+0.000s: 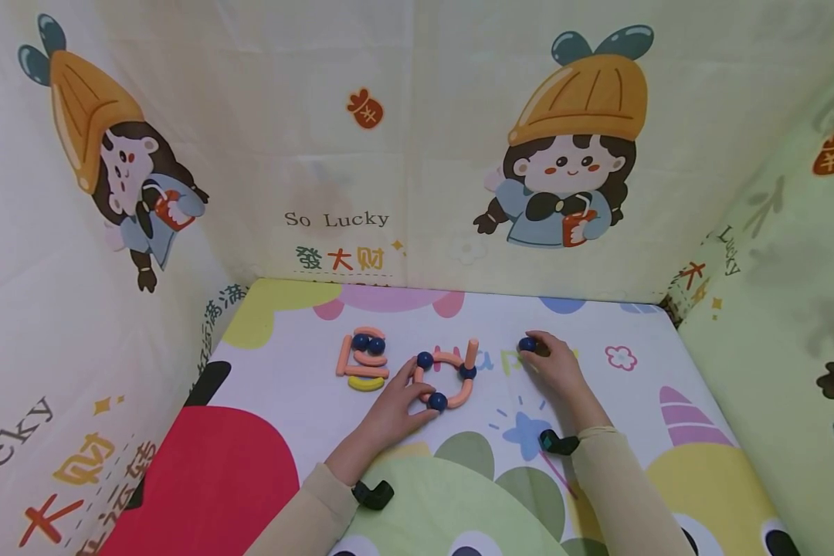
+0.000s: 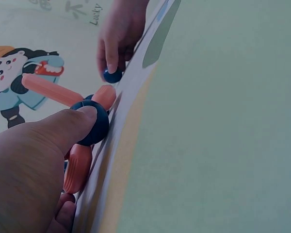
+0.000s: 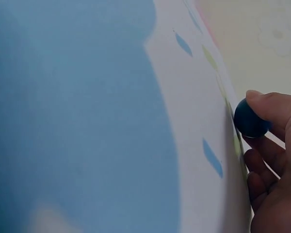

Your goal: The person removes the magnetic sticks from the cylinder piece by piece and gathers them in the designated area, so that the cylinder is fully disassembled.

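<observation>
A ring of curved pink rods point(image 1: 462, 395) joined by dark blue balls lies on the table, and one straight pink rod point(image 1: 472, 353) sticks out from its ball at the right. My left hand point(image 1: 398, 403) grips the ring's near left side. Its thumb lies on the nearest blue ball point(image 2: 94, 128), as the left wrist view shows. To the right of the ring, my right hand point(image 1: 557, 372) pinches a loose blue ball point(image 3: 250, 119) between thumb and fingers, at or just above the tabletop. That ball is apart from the ring.
Left of the ring sits a group of pink rods point(image 1: 343, 357), straight and curved, with two blue balls point(image 1: 367, 344) and a yellow curved piece point(image 1: 365, 383). A printed cloth point(image 1: 452, 185) walls the table's back and sides. Cartoon shapes cover the tabletop point(image 1: 584, 324).
</observation>
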The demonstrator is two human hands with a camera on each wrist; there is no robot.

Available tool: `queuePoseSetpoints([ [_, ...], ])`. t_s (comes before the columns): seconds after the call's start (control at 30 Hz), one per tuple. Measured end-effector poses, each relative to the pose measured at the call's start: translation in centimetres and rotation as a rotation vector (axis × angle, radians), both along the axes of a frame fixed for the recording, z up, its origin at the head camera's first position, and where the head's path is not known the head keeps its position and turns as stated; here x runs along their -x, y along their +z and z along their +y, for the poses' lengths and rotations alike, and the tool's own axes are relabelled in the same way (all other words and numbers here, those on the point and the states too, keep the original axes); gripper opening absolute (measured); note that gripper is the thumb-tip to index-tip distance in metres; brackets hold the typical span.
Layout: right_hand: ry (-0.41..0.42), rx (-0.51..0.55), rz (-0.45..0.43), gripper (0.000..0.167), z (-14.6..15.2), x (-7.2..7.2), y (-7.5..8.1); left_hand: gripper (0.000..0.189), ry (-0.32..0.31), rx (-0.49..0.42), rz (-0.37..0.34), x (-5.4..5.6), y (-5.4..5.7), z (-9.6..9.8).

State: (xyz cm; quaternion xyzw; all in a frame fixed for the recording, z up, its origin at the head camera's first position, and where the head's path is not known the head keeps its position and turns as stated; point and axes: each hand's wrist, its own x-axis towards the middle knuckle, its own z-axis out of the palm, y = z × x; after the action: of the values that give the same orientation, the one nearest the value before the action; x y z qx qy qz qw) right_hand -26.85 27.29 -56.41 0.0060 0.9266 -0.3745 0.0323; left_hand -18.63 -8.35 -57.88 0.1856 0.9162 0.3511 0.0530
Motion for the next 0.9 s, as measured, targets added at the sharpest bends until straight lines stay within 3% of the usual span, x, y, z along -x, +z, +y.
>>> queuePoseSetpoints([
  [0.23,0.013,0.019,0.052,0.057,0.0,-0.3,0.4,0.036,0.000,-0.008,-0.001,0.0,0.1,0.0],
  [0.5,-0.017,0.061,0.288,0.042,-2.4,-2.0,2.9,0.036,-0.009,-0.004,0.007,-0.1,0.2,0.0],
  [0.6,-0.012,0.101,0.332,0.036,-4.1,-2.9,3.9,0.036,-0.007,-0.007,0.007,0.0,0.3,0.0],
  [0.7,0.060,0.158,0.269,0.037,-5.8,-3.7,4.3,0.036,-0.005,-0.012,0.006,0.0,0.4,0.0],
  [0.8,0.157,0.255,0.151,0.040,-7.3,-4.3,4.0,0.036,-0.004,-0.015,0.005,0.0,0.5,0.0],
  [0.9,0.202,0.363,0.016,0.042,-8.7,-4.9,3.9,0.036,-0.004,-0.009,0.002,-0.2,0.4,0.0],
])
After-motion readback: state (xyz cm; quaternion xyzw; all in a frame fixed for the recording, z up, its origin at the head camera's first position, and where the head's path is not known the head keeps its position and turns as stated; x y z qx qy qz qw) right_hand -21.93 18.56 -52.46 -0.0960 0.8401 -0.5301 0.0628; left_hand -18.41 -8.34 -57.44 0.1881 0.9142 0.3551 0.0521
